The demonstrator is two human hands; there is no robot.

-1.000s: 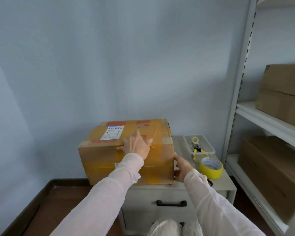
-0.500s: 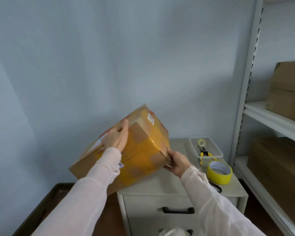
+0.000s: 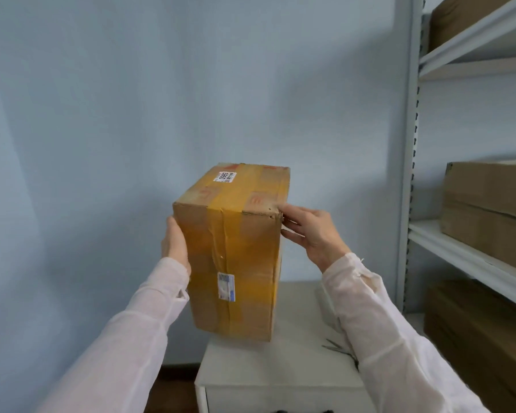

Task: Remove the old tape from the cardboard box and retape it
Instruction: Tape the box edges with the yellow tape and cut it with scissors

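The cardboard box point(image 3: 245, 263) is held on end over a white cabinet point(image 3: 280, 368); whether it touches the cabinet cannot be told. A white sticker point(image 3: 225, 176) with digits too blurred to be read is seen on its top face. A small white-and-blue label point(image 3: 226, 287) is stuck over the yellow tape point(image 3: 230, 234). The left hand point(image 3: 175, 245) is pressed flat against the left side. The right hand point(image 3: 313, 234) is laid, fingers nearly straight, at the upper right corner. Scissors point(image 3: 335, 348) are partly hidden by the right sleeve point(image 3: 385, 338). Brown cartons point(image 3: 489, 210) are stored on a rack point(image 3: 405, 174).
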